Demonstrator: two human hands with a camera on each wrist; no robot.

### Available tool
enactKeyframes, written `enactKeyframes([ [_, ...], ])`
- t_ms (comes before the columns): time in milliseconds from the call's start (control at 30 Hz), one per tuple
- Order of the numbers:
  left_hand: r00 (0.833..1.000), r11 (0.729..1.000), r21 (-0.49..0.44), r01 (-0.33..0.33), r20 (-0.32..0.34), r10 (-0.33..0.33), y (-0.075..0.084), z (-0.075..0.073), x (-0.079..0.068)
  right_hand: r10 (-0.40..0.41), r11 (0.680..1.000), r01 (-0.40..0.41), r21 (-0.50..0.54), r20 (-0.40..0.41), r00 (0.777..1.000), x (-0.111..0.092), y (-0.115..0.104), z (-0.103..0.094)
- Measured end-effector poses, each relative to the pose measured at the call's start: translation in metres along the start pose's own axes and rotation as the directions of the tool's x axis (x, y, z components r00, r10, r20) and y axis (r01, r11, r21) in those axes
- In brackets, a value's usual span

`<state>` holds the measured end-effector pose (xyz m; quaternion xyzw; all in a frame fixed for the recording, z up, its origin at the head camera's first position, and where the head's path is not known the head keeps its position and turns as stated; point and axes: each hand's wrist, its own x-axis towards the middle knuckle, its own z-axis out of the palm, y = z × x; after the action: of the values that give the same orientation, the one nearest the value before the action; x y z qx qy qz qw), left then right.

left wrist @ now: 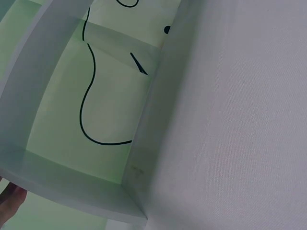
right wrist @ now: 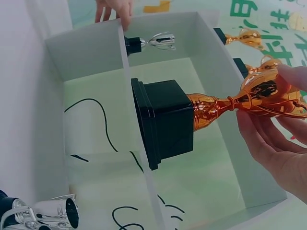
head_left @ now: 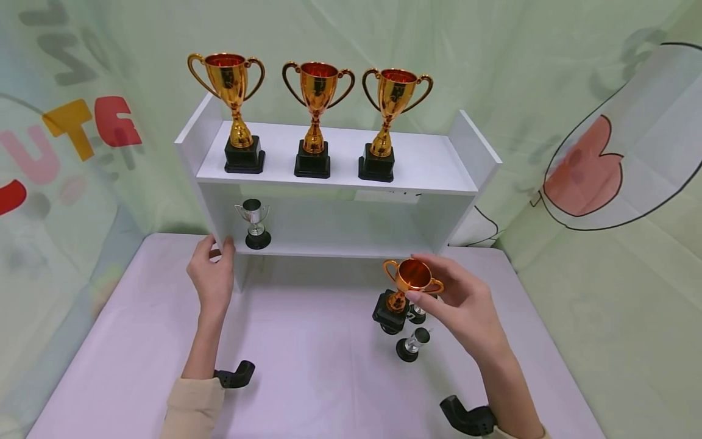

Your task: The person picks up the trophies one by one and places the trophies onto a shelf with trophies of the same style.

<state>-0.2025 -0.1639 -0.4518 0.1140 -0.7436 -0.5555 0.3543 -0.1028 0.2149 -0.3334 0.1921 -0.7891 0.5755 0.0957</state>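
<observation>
My right hand (head_left: 460,302) grips a gold trophy (right wrist: 206,108) by its cup, thumb on one side and fingers on the other. The trophy's black square base hangs over the table in front of the shelf. With my left hand (head_left: 214,274) I hold the left side panel of the white shelf unit (head_left: 340,251), thumb at its front edge. A small silver trophy (head_left: 255,224) stands at the left on the lower board, close to that hand. Below the gold trophy, small silver trophies (head_left: 412,344) stand on the table, partly hidden by its base.
Three gold trophies stand in a row on the top board: left (head_left: 241,116), middle (head_left: 315,116) and right (head_left: 386,122). The shelf's raised side panels (head_left: 474,149) flank them. A pale cloth covers the table (head_left: 307,366), and a printed curtain (head_left: 548,122) hangs behind.
</observation>
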Motion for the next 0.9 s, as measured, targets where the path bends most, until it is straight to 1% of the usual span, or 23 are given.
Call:
enactKeyframes([
  [267,1.000,1.000,0.011,0.008,0.006,-0.008,0.000,0.000,0.000,-0.032,0.999,0.032,-0.012,0.009,0.999,0.001,-0.004,-0.004],
  [500,1.000,1.000,0.010,0.011,0.012,-0.011,0.001,-0.001,0.000,-0.066,0.997,0.066,0.029,-0.004,0.998,0.003,-0.010,-0.009],
  [633,1.000,1.000,0.010,0.015,0.015,-0.015,0.001,0.000,0.000,-0.069,0.997,0.070,0.037,-0.015,0.998,0.005,-0.014,-0.012],
  [800,1.000,1.000,0.007,0.018,0.018,-0.018,0.001,0.000,0.000,-0.053,0.998,0.054,0.026,-0.029,0.998,0.008,-0.021,-0.014],
  [900,1.000,1.000,0.007,0.021,0.013,-0.021,0.001,0.000,0.000,-0.052,0.997,0.053,0.052,-0.021,0.998,0.011,-0.024,-0.016],
])
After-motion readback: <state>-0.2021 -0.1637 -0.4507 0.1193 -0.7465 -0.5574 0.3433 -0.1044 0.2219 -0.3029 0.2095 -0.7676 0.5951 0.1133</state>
